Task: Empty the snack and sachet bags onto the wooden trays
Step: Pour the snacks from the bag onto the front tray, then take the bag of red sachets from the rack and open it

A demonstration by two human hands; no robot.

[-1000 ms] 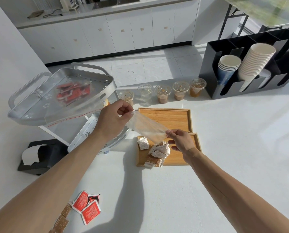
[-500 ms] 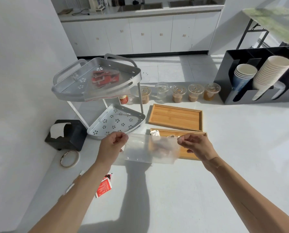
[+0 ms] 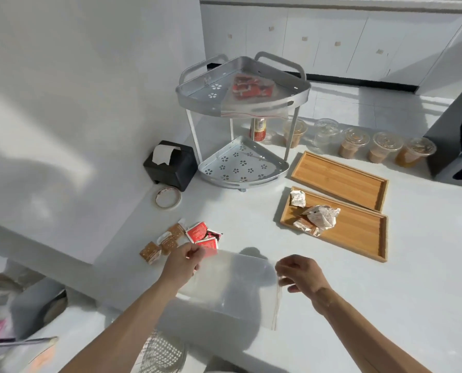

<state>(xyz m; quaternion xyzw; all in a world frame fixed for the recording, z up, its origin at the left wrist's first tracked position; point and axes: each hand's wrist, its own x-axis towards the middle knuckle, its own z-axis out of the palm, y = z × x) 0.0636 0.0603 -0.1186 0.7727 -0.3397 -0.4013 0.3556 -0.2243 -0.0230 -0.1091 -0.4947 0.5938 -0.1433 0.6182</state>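
Observation:
Both hands hold an empty clear plastic bag (image 3: 232, 289) stretched flat above the counter's front edge. My left hand (image 3: 184, 263) pinches its left corner and my right hand (image 3: 301, 273) pinches its right corner. Two wooden trays lie to the right: the near tray (image 3: 359, 235) carries a pile of white and brown wrapped snacks (image 3: 314, 219), the far tray (image 3: 337, 179) holds nothing. A second clear bag with red sachets (image 3: 251, 90) rests on the top shelf of a metal corner rack (image 3: 240, 125). Loose red and brown sachets (image 3: 181, 238) lie on the counter just beyond my left hand.
A black tissue box (image 3: 170, 165) and a tape roll (image 3: 168, 197) sit left of the rack. Several lidded drink cups (image 3: 356, 142) line the back edge. A black cup holder (image 3: 458, 141) stands at the far right. The counter drops off at the left.
The bag has come off the near tray, toward me and down to the counter's front edge, now held flat and empty. The view has swung left and down.

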